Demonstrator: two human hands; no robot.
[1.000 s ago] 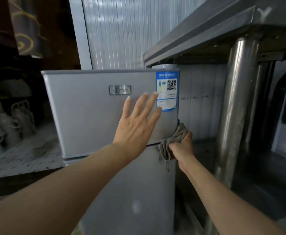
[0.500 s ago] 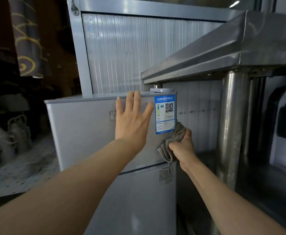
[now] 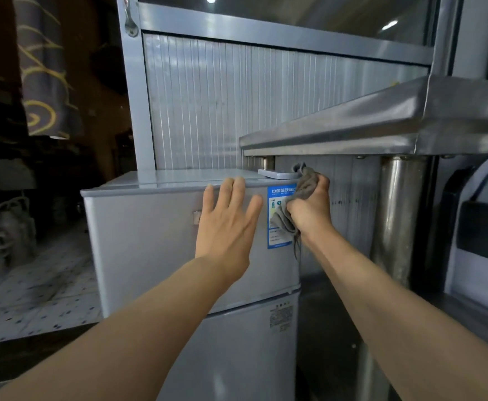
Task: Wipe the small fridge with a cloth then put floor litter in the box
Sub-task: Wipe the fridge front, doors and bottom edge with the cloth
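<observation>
Standing against a ribbed metal wall panel (image 3: 237, 105), small silver fridge (image 3: 150, 241) with 2 doors, upper above lower, seam between them low on the front. Blue label (image 3: 277, 235) stuck at upper door's top right corner, partly covered. Left hand (image 3: 225, 227) flat on the upper door, fingers straight and spread, fingertips at the door's top edge, holding nothing. Right hand (image 3: 309, 209) fisted around a bunched grey cloth (image 3: 300, 192), pressed at the fridge's top right corner, loose fabric hanging below the fist over the label. Small flat grey lid-like piece (image 3: 277, 174) on the fridge top beside the cloth. Steel table (image 3: 381, 123) overhanging just right, round leg (image 3: 396, 221) beneath. Speckled floor (image 3: 34, 299) at left.
</observation>
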